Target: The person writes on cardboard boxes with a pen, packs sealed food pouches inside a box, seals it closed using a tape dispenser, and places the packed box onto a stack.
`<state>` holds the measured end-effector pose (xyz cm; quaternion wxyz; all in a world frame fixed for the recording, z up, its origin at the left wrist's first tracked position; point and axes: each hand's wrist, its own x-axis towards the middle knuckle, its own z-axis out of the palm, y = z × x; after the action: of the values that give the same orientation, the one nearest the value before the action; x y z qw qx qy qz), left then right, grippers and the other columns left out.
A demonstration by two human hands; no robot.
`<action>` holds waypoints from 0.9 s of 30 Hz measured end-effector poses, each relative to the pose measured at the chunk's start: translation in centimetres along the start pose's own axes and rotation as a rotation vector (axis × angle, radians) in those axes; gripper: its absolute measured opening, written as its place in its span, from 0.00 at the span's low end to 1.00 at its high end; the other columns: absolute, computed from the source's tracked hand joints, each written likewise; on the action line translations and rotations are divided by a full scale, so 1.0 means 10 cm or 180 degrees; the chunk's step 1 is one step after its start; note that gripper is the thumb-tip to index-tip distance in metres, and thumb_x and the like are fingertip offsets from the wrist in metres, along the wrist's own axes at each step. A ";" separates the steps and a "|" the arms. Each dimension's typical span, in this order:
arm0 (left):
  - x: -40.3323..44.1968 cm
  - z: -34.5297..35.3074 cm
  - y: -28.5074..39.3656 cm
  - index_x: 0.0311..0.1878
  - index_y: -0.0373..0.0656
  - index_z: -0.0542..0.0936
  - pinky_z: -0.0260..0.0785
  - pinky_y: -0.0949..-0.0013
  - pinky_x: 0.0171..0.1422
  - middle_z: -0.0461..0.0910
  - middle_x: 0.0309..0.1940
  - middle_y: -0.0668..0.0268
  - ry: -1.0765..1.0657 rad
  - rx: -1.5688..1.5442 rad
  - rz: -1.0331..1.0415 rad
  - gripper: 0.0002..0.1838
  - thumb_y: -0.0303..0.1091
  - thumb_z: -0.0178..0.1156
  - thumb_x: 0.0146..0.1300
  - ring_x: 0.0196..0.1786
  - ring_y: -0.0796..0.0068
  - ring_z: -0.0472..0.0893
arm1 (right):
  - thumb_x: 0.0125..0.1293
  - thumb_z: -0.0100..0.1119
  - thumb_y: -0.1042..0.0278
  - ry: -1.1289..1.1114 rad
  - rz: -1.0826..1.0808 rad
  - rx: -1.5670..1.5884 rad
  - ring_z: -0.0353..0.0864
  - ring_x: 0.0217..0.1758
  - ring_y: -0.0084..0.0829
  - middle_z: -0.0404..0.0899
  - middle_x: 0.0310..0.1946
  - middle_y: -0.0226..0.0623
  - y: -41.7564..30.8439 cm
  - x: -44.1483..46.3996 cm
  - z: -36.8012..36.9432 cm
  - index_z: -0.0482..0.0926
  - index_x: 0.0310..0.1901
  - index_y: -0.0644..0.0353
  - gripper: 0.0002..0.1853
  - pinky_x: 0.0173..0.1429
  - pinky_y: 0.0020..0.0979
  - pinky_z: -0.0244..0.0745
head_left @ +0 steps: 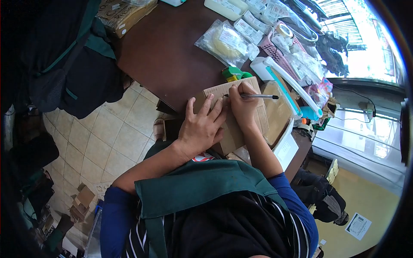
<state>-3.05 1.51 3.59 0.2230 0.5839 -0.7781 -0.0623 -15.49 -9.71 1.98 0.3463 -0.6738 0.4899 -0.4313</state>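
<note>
A brown cardboard box (pixel 261 122) lies at the table's near edge, close to my body. My left hand (pixel 202 122) rests flat on its top with the fingers spread. In my right hand (pixel 243 105) a pen (pixel 264 96) is pinched, its tip on the cardboard near my left fingertips. Small marks show along the box's far edge, too small to read. Just beyond the box sits a green tape dispenser (pixel 232 73). To the right, touching or close to the box, is a brown wrapped package (pixel 277 112).
The dark brown table (pixel 159 51) spreads ahead. Clear plastic packets (pixel 226 41) and a pink basket (pixel 275 49) crowd its right side. A white and teal device (pixel 286 86) stands right of the box. A dark bag (pixel 81 56) is at left, above the tiled floor (pixel 103 142).
</note>
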 end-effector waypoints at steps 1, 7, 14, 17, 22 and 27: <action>0.00 0.00 0.00 0.58 0.46 0.74 0.53 0.37 0.65 0.66 0.62 0.60 0.0001 0.0003 0.0003 0.28 0.46 0.61 0.53 0.68 0.60 0.62 | 0.56 0.58 0.79 0.0044 0.0004 0.0019 0.58 0.18 0.24 0.61 0.13 0.35 0.01 -0.01 -0.01 0.60 0.17 0.64 0.17 0.24 0.31 0.55; 0.00 0.01 0.00 0.58 0.46 0.74 0.53 0.37 0.65 0.66 0.63 0.61 -0.0006 -0.0018 -0.0013 0.29 0.46 0.60 0.53 0.68 0.60 0.62 | 0.55 0.58 0.80 0.0049 0.0086 0.0010 0.58 0.19 0.24 0.60 0.14 0.33 -0.07 0.02 0.01 0.60 0.17 0.64 0.17 0.25 0.30 0.55; -0.01 0.03 0.00 0.57 0.47 0.75 0.53 0.37 0.65 0.66 0.63 0.61 0.0021 0.0021 -0.0019 0.28 0.47 0.61 0.53 0.69 0.61 0.61 | 0.55 0.58 0.79 0.0089 -0.0139 -0.0200 0.59 0.19 0.25 0.61 0.14 0.35 -0.05 0.00 -0.02 0.61 0.17 0.64 0.16 0.25 0.30 0.57; 0.00 0.04 0.01 0.54 0.47 0.76 0.52 0.38 0.65 0.66 0.63 0.61 0.0046 -0.0005 -0.0029 0.26 0.46 0.61 0.52 0.69 0.61 0.61 | 0.56 0.58 0.79 0.0040 0.0013 0.0063 0.59 0.19 0.26 0.61 0.14 0.36 0.03 0.01 -0.01 0.62 0.17 0.64 0.16 0.25 0.31 0.57; 0.00 0.02 0.00 0.54 0.47 0.76 0.52 0.37 0.65 0.65 0.63 0.61 0.0036 -0.0037 -0.0029 0.26 0.46 0.62 0.52 0.69 0.61 0.61 | 0.56 0.57 0.79 0.0158 -0.0016 -0.0034 0.59 0.18 0.27 0.62 0.14 0.37 0.01 0.02 0.00 0.61 0.17 0.64 0.15 0.25 0.32 0.57; 0.00 0.04 -0.01 0.55 0.46 0.75 0.54 0.37 0.64 0.67 0.63 0.61 0.0138 -0.0053 -0.0010 0.26 0.46 0.61 0.52 0.67 0.61 0.64 | 0.58 0.56 0.78 0.0125 -0.0164 -0.0237 0.62 0.18 0.20 0.61 0.14 0.30 0.05 0.03 -0.04 0.60 0.17 0.61 0.17 0.23 0.26 0.58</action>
<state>-3.16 1.43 3.22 0.2446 0.5845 -0.7716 -0.0565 -15.95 -10.10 1.78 0.3001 -0.6900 0.4949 -0.4347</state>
